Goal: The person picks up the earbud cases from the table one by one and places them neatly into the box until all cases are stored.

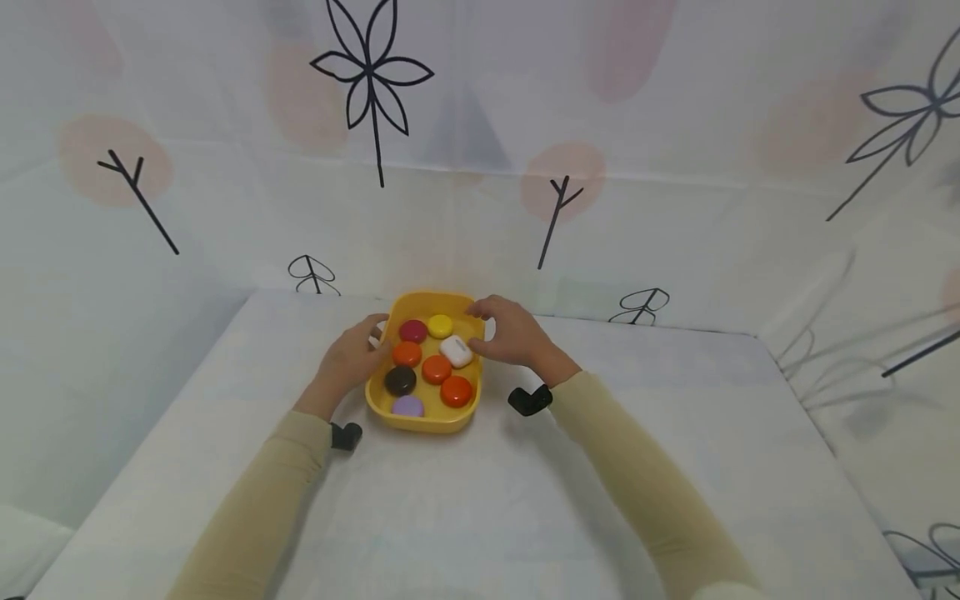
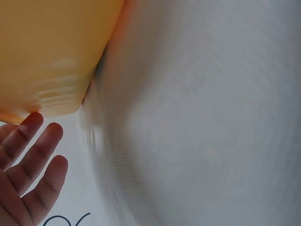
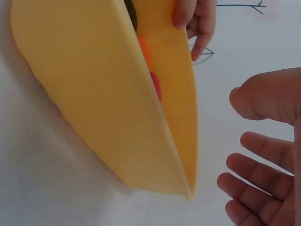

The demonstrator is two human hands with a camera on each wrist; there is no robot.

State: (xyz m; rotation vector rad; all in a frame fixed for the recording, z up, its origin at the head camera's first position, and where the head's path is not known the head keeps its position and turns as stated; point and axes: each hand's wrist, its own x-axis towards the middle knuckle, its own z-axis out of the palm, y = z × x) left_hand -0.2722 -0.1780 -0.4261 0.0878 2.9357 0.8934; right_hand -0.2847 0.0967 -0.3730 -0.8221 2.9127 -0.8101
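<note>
- Far left: left hand (image 1: 347, 360) at the left wall of the yellow tray (image 1: 380, 397). Thumb inside the rim, fingers outside; looks like a loose pinch on the wall, firmness can't be told.
- Left sleeve (image 1: 255, 500) runs down to the near edge; dark wristband (image 1: 346, 437) at its cuff.
- Tray: far part of the white table (image 1: 450, 517), near the printed backdrop (image 1: 465, 233), between both hands. Appears level and resting on the tabletop.
- Inside, left to right: dark brown piece (image 1: 400, 381), orange piece (image 1: 407, 353), lilac piece (image 1: 408, 406), crimson piece (image 1: 412, 331), second orange piece (image 1: 437, 369), yellow piece (image 1: 440, 326), white piece (image 1: 455, 351), red-orange piece (image 1: 456, 391).
- Progress: all eight visible pieces lie in the tray, neither hand has hold of one. Left side of the tray is held; right side is not. Whether the tray is being taken up or let go, can't tell.
- Far right: right hand (image 1: 513, 333) by the right wall. Thumb and fingers well spread, nothing in them; right wrist view shows it apart from the wall.
</note>
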